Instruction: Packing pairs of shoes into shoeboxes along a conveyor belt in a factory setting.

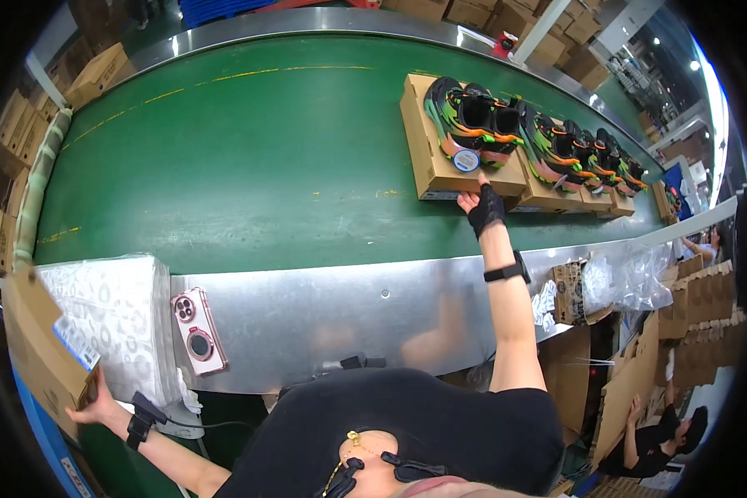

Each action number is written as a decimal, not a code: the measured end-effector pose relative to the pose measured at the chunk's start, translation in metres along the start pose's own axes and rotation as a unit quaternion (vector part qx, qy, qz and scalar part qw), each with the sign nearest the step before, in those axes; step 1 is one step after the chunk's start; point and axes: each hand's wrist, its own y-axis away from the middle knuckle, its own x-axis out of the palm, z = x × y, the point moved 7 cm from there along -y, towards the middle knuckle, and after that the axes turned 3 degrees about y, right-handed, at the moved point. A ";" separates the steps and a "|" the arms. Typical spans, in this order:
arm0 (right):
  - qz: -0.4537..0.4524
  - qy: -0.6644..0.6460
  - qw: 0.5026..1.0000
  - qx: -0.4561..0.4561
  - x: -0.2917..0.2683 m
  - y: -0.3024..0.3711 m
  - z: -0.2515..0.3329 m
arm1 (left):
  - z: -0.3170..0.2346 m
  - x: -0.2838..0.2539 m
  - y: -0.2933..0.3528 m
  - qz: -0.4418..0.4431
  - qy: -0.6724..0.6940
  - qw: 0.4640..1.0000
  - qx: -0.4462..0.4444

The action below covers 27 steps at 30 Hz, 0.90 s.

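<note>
A: What's at the lower left?
B: The left hand [101, 407] grips a box [43, 349] by its near lower corner, fingers and thumb closed round it. The box stands tilted beside a stack of white wrap [112, 311].

A: And moving right?
B: A pink phone [201, 336] lies on the steel ledge [332, 324], lower left of centre; above it runs the green belt [241, 158].

A: The right hand [483, 207]?
B: Upper right of centre, gloved, fingers spread at the front edge of a carton [441, 181]. It touches; I can't tell whether it grips. Two shoes [461, 124] sit on top, and more loaded cartons [548, 197] line up to the right.

A: Which step, would you say?
B: I'd judge placing: the right hand seems to be steadying or aligning that carton while the left handles another.

A: And the next move?
B: Probably a level push or gentle release on the right, without tipping the shoes, and a firm hold on the left.
</note>
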 end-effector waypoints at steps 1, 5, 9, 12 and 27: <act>-0.019 -0.002 1.000 -0.006 0.001 -0.007 -0.002 | -0.009 -0.015 -0.008 -0.021 0.008 0.999 0.039; -0.044 0.090 0.995 -0.016 0.017 -0.001 -0.021 | -0.004 -0.050 -0.037 -0.115 -0.129 0.985 -0.004; -0.023 0.124 0.992 -0.027 0.054 0.060 -0.061 | 0.082 0.023 -0.021 0.161 -0.216 0.963 -0.008; 0.038 0.091 0.995 -0.001 0.066 0.099 -0.099 | 0.195 0.111 0.099 0.412 -0.342 0.845 -0.003; 0.214 0.407 0.625 -0.632 0.202 0.190 0.055 | 0.324 0.222 0.316 0.717 -0.332 0.563 0.242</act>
